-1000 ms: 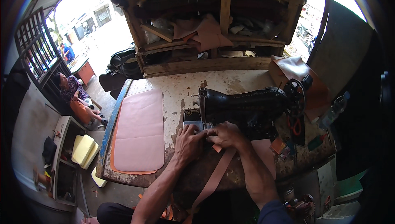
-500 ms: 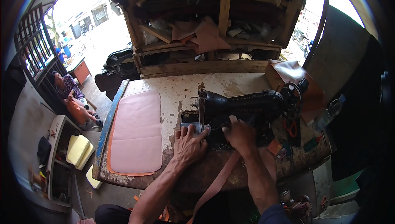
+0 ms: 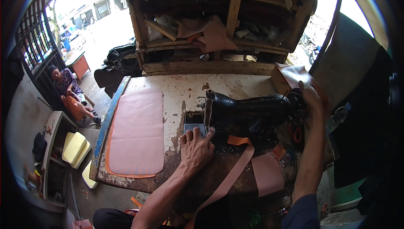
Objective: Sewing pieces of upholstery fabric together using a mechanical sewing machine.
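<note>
A black sewing machine (image 3: pixel 248 105) stands on the worn table. My left hand (image 3: pixel 196 149) lies palm down at its needle end, fingers apart and bent over the pale metal plate (image 3: pixel 193 128). One fingertip is close beside the presser foot; whether a small piece lies under it is hidden. My right hand (image 3: pixel 311 97) grips the handwheel (image 3: pixel 297 105) at the machine's right end, its fingers curled over the rim. A long pinkish-orange strip (image 3: pixel 229 178) runs from the machine bed down over the table's front edge. Right of it lies a pink rectangular piece (image 3: pixel 268 174).
Large pink panels with rounded corners (image 3: pixel 136 132) lie stacked at the table's left. Red-handled scissors (image 3: pixel 296 133) and a clear bottle (image 3: pixel 339 114) are on the right. Behind stands a wooden shelf (image 3: pixel 210 68) with scraps. A person (image 3: pixel 67 84) sits at far left, near yellow foam pads (image 3: pixel 75 147).
My right hand has left the front of the machine bed and moved right and up onto the handwheel. The strip's end and the pink piece now show. My left hand stays nearly in place.
</note>
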Demonstrator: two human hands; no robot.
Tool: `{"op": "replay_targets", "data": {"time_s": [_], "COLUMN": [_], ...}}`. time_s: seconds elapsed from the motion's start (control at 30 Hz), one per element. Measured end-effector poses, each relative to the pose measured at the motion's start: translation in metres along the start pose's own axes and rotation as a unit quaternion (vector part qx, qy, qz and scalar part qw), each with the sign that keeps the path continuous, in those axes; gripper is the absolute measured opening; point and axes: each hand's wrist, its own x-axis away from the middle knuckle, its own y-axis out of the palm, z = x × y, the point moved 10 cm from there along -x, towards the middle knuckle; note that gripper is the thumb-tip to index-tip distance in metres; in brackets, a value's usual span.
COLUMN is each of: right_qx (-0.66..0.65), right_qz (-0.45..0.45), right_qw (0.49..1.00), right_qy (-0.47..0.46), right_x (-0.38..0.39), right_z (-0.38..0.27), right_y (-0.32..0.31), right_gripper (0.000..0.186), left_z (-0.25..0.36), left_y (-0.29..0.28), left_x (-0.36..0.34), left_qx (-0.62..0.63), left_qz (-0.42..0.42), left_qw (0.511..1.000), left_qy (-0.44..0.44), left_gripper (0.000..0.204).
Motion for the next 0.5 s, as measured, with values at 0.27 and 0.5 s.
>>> {"op": "replay_targets", "data": {"time_s": [0.27,0.5], "right_qx": [-0.192,-0.361], "right_qz": [-0.089,0.107], "right_qw": [0.976,0.919], "right_qy": [0.043,-0.115], "right_x": [0.112,0.23], "right_z": [0.041,-0.055], "right_y": [-0.019,-0.05], "right_gripper": [0.048,0.021], "left_z": [-0.001,0.003], "left_y": [0.001,-0.005], "left_x": [0.0,0.0], "left_qx": [0.005,-0.007], "left_qz": [-0.001,0.019], "left_qw": [1.0,0.999], "left_qy": [0.001,0.028], "left_gripper": [0.057,0.053]}}
